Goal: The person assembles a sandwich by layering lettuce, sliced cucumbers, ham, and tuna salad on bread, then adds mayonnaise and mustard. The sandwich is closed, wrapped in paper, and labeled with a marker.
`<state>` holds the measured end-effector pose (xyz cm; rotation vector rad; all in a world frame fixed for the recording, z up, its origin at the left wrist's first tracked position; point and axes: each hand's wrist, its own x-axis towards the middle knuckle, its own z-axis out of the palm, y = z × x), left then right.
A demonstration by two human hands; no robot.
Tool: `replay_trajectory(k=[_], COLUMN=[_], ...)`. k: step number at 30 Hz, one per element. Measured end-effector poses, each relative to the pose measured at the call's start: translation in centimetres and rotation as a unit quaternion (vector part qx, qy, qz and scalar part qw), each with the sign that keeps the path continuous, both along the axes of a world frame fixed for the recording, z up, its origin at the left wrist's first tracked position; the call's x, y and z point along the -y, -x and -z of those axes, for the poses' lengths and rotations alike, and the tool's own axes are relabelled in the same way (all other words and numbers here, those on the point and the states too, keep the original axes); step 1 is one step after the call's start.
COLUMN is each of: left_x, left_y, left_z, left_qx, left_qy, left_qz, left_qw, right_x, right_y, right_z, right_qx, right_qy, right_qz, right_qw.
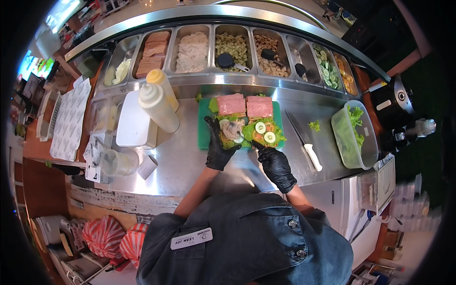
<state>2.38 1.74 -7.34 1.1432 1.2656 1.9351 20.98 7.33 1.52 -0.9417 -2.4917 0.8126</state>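
Observation:
A green cutting board (202, 139) holds four open sandwich pieces. My left hand (218, 151), in a black glove, cups the front left piece (232, 130), topped with a pale creamy spread on lettuce. My thumb lies along its near edge and my fingers along its left side. My right hand (276, 165), also gloved in black, has its index finger at the near edge of the front right piece (264, 132), which bears lettuce, tomato and cucumber slices; its other fingers are curled. Behind them lie two pieces with pink ham slices (231, 106) (259, 107).
A white-handled knife (312, 156) lies right of the board, near a lettuce scrap (314, 125) and a lettuce tub (338, 142). Left stand squeeze bottles (160, 110), a white lidded container (133, 123) and a clear cup (114, 162). Steel filling pans (192, 53) line the back.

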Motion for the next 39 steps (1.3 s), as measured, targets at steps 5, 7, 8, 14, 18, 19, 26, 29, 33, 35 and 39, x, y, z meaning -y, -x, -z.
replay_trajectory(k=[5, 7, 8, 14, 18, 19, 26, 29, 33, 35, 39], left_x=[1.0, 0.6, 0.2, -1.3, -1.7, -1.8, -1.9, -1.9, -1.8, -1.9, -2.4], left_y=[0.0, 0.4, 0.7, 1.4, 1.3, 1.4, 1.8, 2.0, 1.8, 1.5, 1.2], left_z=[-1.4, -0.9, -0.6, 2.0, 3.0, 3.2, 3.7, 3.6, 3.4, 3.4, 3.8], left_qx=[-0.046, -0.022, -0.079, -0.317, -0.242, -0.200, -0.214, -0.217, -0.238, -0.187, -0.104], left_qy=[-0.003, -0.006, 0.021, 0.117, 0.075, 0.052, 0.056, 0.057, 0.068, 0.049, 0.000], left_qz=[-0.027, 0.000, -0.042, -0.218, -0.160, -0.127, -0.144, -0.143, -0.170, -0.143, -0.086], left_qw=[0.999, 1.000, 0.996, 0.916, 0.954, 0.970, 0.965, 0.964, 0.954, 0.971, 0.991], right_x=[-0.5, -0.6, -0.7, -1.2, -0.9, -0.8, -2.3, -2.9, -3.6, -3.6, -3.2], right_y=[-1.1, -1.5, -1.6, -1.3, -1.2, -1.3, 1.5, 3.7, 3.0, 2.1, 1.4], right_z=[-0.3, -0.7, -0.9, -1.7, -2.2, -2.4, -2.8, -1.9, -2.0, -2.3, -2.8], right_qx=[0.001, -0.037, 0.012, 0.013, 0.077, 0.140, 0.042, 0.055, -0.033, -0.008, 0.048], right_qy=[-0.005, 0.012, -0.001, 0.058, 0.022, -0.003, 0.007, -0.045, 0.021, 0.013, 0.033], right_qz=[-0.005, 0.025, 0.015, 0.034, 0.000, -0.025, -0.040, -0.058, -0.039, -0.022, -0.021], right_qw=[1.000, 0.999, 1.000, 0.998, 0.997, 0.990, 0.998, 0.996, 0.998, 1.000, 0.998])
